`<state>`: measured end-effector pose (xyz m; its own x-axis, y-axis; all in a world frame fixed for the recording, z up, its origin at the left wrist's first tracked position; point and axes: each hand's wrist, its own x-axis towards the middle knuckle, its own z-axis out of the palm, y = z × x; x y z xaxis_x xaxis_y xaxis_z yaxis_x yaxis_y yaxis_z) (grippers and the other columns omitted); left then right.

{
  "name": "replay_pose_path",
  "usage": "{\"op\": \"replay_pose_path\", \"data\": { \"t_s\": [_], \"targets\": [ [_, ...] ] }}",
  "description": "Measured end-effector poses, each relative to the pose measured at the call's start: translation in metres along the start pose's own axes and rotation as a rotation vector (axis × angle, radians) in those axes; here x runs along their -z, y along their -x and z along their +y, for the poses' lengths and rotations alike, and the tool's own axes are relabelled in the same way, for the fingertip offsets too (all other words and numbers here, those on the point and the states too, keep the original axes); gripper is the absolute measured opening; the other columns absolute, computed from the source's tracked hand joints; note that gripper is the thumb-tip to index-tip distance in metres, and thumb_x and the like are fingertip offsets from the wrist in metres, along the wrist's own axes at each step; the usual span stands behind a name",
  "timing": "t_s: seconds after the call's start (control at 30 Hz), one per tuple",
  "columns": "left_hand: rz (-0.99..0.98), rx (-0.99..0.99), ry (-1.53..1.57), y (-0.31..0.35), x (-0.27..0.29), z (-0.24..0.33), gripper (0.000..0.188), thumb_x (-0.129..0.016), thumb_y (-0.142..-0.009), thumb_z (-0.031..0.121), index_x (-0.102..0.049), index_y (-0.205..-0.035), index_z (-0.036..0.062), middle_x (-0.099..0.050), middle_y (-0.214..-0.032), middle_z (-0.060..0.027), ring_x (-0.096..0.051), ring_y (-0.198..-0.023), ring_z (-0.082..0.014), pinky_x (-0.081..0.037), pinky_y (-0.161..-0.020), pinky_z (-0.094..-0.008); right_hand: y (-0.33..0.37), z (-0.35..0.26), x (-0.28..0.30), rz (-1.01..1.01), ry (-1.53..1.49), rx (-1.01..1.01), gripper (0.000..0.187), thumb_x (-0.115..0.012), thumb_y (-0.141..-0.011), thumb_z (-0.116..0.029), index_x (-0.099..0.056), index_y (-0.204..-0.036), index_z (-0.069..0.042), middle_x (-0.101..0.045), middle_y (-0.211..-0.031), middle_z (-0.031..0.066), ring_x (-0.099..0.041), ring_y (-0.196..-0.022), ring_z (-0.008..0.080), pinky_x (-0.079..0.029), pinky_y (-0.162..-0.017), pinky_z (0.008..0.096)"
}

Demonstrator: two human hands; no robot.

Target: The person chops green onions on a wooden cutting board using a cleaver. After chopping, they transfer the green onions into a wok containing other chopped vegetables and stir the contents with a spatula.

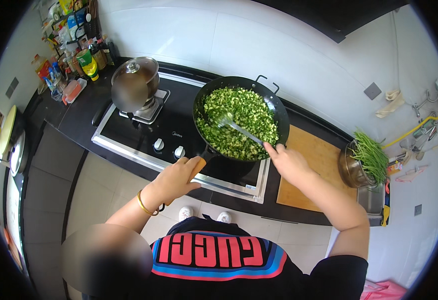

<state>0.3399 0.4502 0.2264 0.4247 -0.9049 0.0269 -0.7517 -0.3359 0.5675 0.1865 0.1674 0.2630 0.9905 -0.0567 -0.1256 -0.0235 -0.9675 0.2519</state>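
Observation:
A black wok [281, 106] stands on the right side of the stove, filled with finely chopped greens mixed with pale yellow bits [244, 102]. My left hand [175, 178] is wrapped round the wok's wooden handle [197, 168] at its near side. My right hand [288, 161] grips a metal spatula [249, 135] by the end of its handle, over the wok's right rim. The spatula's head lies among the greens left of the middle, smeared by motion.
On the left burner sits a lidded pot [149, 75], its handle pointing to the near left. Right of the stove lies a wooden cutting board [304, 150]; beyond it, a metal pot [353, 167] holds long green stalks [366, 155]. Bottles [99, 55] crowd the far left corner.

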Motion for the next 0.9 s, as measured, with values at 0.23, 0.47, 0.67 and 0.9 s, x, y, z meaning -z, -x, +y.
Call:
{"op": "replay_pose_path", "data": {
  "t_s": [0.23, 0.47, 0.67, 0.9],
  "targets": [
    [-0.025, 0.182, 0.009, 0.015, -0.003, 0.011, 0.067, -0.063, -0.074, 0.012, -0.031, -0.133, 0.0078, -0.057, -0.091, -0.0205, -0.057, -0.082, -0.0377, -0.047, -0.073, -0.0416, 0.068, 0.047, 0.081, -0.081, -0.122, -0.110, 0.046, -0.049, -0.081, -0.004, -0.048, -0.127, -0.013, -0.054, -0.082, 0.0148, -0.058, -0.069, 0.0320, -0.048, -0.061, 0.0412],
    [-0.016, 0.171, -0.020, 0.012, -0.004, 0.016, 0.068, -0.062, -0.074, 0.009, -0.030, -0.134, 0.0078, -0.057, -0.089, -0.0198, -0.058, -0.080, -0.0347, -0.047, -0.072, -0.0390, 0.062, 0.031, 0.082, -0.159, -0.231, -0.070, 0.043, -0.058, -0.079, -0.006, -0.052, -0.121, -0.009, -0.054, -0.074, 0.0162, -0.055, -0.069, 0.0342, -0.044, -0.065, 0.0431],
    [-0.012, 0.172, -0.009, 0.014, -0.002, 0.017, 0.067, -0.062, -0.074, 0.008, -0.031, -0.134, 0.0065, -0.056, -0.085, -0.0189, -0.057, -0.078, -0.0339, -0.046, -0.072, -0.0388, 0.022, 0.045, 0.029, 0.068, -0.473, -0.113, 0.044, -0.059, -0.079, -0.006, -0.050, -0.123, -0.003, -0.058, -0.076, 0.0195, -0.057, -0.070, 0.0364, -0.045, -0.065, 0.0427],
    [0.046, 0.137, -0.006, 0.018, -0.009, 0.008, 0.067, -0.063, -0.073, 0.008, -0.032, -0.133, 0.0077, -0.056, -0.083, -0.0172, -0.058, -0.077, -0.0336, -0.047, -0.068, -0.0392, -0.034, 0.055, 0.033, 0.184, -0.401, -0.143, 0.042, -0.058, -0.078, -0.006, -0.050, -0.119, 0.001, -0.060, -0.077, 0.0217, -0.059, -0.074, 0.0374, -0.047, -0.066, 0.0445]
  ]
}}
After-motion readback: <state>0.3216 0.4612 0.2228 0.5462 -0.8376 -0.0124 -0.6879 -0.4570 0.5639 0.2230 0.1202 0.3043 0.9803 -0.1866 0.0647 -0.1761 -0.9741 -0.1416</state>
